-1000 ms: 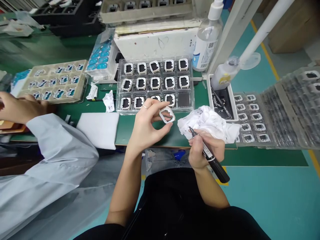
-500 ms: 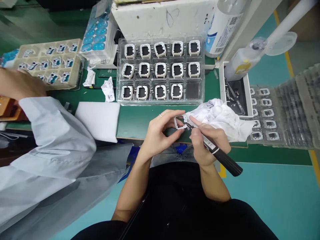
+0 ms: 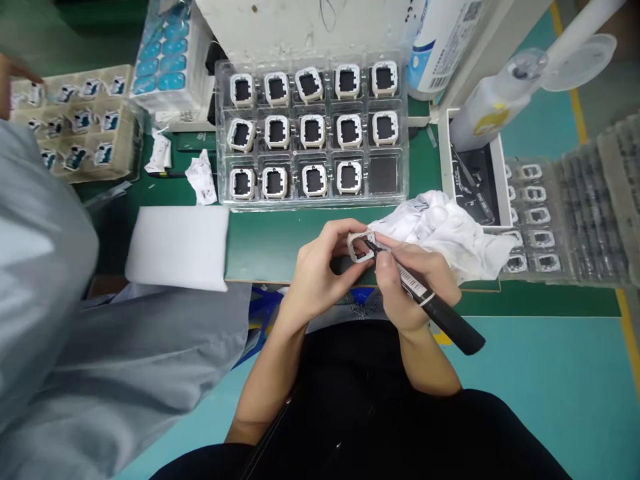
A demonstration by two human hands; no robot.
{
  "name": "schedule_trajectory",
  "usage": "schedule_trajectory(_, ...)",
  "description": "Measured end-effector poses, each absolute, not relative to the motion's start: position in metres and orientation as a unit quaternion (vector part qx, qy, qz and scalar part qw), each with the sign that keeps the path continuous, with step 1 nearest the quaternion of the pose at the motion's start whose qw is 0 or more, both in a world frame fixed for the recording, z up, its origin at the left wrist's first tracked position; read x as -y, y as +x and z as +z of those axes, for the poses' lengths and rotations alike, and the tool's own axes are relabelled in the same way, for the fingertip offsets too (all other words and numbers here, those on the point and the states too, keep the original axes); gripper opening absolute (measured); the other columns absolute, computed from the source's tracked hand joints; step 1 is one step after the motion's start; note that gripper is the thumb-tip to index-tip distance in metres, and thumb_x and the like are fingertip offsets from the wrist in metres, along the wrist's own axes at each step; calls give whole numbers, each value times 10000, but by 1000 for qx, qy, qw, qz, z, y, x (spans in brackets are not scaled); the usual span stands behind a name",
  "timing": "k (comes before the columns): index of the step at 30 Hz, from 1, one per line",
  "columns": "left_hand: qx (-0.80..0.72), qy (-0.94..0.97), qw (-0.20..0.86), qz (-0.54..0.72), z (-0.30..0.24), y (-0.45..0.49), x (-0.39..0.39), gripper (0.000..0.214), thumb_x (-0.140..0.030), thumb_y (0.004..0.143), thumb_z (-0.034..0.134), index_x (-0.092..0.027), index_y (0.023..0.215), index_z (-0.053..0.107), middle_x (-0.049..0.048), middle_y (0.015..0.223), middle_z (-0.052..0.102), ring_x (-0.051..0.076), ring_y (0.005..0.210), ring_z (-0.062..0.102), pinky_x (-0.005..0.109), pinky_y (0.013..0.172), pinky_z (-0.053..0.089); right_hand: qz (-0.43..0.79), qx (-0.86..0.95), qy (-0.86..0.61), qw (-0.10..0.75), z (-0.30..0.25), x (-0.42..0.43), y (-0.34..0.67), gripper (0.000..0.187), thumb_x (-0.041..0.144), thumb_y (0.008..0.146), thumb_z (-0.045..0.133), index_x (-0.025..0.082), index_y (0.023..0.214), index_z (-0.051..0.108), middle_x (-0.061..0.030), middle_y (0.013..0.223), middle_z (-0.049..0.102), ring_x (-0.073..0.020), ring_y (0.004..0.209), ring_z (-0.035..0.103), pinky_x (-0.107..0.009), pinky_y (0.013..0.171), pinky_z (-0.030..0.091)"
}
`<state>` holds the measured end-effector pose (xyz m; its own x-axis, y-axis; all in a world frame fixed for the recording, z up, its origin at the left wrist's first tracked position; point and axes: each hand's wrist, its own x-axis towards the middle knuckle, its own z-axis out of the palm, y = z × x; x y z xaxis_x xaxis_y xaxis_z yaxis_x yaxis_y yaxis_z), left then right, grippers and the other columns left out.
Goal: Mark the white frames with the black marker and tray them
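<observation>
Between thumb and fingers, my left hand [image 3: 320, 270] pinches a small whitish watch case frame [image 3: 353, 248], square with rounded corners and an open middle. My right hand [image 3: 413, 283] is closed around a black marker pen [image 3: 445, 320] with a white label. The pen's dark tip sits at the right inner side of the frame; whether it touches cannot be made out. Just behind my hands, a crumpled white cloth [image 3: 445, 230] lies at the table's front edge. Beyond stands a clear plastic tray [image 3: 320, 205] holding rows of similar frames, with one bare pocket at its front right.
A white foam sheet [image 3: 177, 247] lies to the left, near crumpled tissue [image 3: 201, 179]. A co-worker's grey sleeve [image 3: 40, 267] fills the left side by a beige parts tray [image 3: 75, 175]. To the right are a white box [image 3: 501, 177], bottles [image 3: 493, 117] and stacked trays [image 3: 595, 213].
The frame in my left hand has turned, and the pen tip has shifted slightly left inside it. The co-worker's arm has moved up and closer. My view has shifted a little.
</observation>
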<state>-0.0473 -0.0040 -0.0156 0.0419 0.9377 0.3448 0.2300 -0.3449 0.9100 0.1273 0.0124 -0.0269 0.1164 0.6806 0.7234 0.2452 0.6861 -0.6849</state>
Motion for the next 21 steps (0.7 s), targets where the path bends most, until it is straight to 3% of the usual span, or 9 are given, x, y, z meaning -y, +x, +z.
schedule_trajectory(8,-483,615,359,509,-16,-45,6,435,-360,1112,963,-310,1453,698,56,1345,896,195,1078,914,320,1018,783,133,649,-377,647,-26,-13,126,173,248,1098,929,331,1196,814,29,1012,951,-330,963,1006,-459,789,891)
schedule_trajectory(14,-496,602,382,496,-15,-44,7,497,-402,1083,994,-328,1417,635,10,1155,926,200,1005,916,324,949,787,146,644,-370,653,-28,-12,126,228,211,1085,932,325,1253,829,18,1085,958,-337,1017,1009,-481,851,903)
schedule_trajectory(21,-483,599,389,507,-11,-45,5,510,-436,1048,1048,-316,1363,665,2,1135,931,191,985,924,292,902,787,154,640,-361,660,-25,-12,125,238,193,1077,947,315,1254,845,12,1068,962,-327,994,1009,-444,824,895)
